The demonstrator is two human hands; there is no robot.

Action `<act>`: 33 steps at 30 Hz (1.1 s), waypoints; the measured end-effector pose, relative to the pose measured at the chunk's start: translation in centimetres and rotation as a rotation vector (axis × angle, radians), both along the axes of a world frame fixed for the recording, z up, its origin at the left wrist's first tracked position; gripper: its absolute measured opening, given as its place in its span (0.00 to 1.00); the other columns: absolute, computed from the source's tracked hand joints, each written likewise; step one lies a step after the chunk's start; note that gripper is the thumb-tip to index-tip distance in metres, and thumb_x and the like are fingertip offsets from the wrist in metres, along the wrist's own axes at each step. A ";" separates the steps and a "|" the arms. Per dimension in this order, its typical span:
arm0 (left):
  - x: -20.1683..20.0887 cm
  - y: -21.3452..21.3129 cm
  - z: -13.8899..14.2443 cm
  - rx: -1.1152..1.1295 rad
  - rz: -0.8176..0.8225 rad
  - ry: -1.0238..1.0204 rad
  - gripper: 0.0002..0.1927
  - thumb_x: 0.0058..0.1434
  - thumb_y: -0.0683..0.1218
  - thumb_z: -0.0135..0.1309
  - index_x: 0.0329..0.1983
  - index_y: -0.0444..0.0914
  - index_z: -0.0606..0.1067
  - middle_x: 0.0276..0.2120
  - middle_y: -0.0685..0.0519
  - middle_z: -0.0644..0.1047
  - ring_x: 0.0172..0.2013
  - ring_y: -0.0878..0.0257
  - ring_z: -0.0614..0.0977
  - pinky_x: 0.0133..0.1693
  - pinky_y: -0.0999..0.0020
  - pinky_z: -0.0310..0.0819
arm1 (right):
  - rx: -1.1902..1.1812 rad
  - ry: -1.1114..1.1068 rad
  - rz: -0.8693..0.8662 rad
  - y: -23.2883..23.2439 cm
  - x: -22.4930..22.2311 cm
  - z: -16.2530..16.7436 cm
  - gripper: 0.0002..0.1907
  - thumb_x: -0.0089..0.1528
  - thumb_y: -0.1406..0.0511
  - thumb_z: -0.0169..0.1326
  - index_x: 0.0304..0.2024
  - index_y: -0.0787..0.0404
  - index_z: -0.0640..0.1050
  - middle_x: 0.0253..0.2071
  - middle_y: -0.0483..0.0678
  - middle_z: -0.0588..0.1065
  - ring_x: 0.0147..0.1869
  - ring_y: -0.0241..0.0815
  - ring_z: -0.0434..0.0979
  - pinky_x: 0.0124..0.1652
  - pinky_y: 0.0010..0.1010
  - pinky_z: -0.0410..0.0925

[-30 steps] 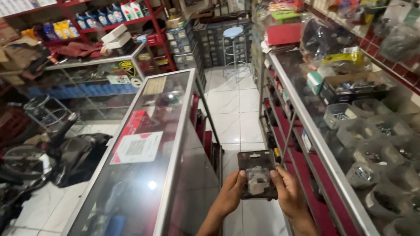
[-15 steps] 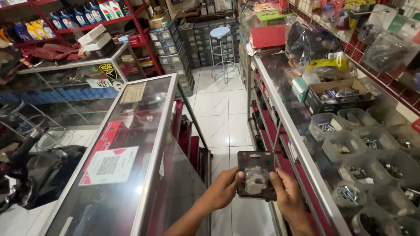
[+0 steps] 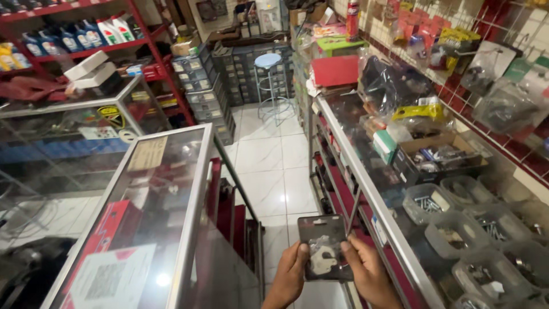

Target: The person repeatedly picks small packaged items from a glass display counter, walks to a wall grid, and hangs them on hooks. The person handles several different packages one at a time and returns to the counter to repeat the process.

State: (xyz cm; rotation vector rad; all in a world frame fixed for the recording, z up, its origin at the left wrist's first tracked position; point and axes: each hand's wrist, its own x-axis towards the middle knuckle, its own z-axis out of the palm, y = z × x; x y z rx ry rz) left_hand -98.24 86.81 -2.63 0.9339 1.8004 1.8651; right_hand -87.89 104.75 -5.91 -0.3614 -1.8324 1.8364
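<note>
I hold a small dark plastic packet (image 3: 324, 247) with pale metal parts inside, low in the view between two glass counters. My left hand (image 3: 289, 277) grips its left edge with the thumb on the front. My right hand (image 3: 369, 273) grips its right edge, thumb also on the front. The packet is upright and faces me, above the white tiled floor (image 3: 269, 171) of the aisle.
A glass display counter (image 3: 166, 223) with a red box and a paper sheet stands on the left. On the right, a glass counter (image 3: 389, 189) carries clear tubs of screws (image 3: 426, 203), a cardboard box and bagged goods. A blue stool (image 3: 269, 80) and drawer cabinets close the aisle's far end.
The view has moved forward and tilted up along the aisle. Both hands and the packet sit lower in the frame, with the same grip.
</note>
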 end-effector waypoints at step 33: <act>-33.7 7.7 -4.8 0.308 0.048 -0.386 0.24 0.72 0.57 0.42 0.38 0.33 0.77 0.30 0.55 0.79 0.31 0.68 0.76 0.34 0.72 0.70 | -0.185 0.061 -0.153 2.8 -33.5 -1.7 0.20 0.66 0.61 0.52 0.50 0.73 0.80 0.36 0.46 0.80 0.39 0.29 0.75 0.39 0.23 0.69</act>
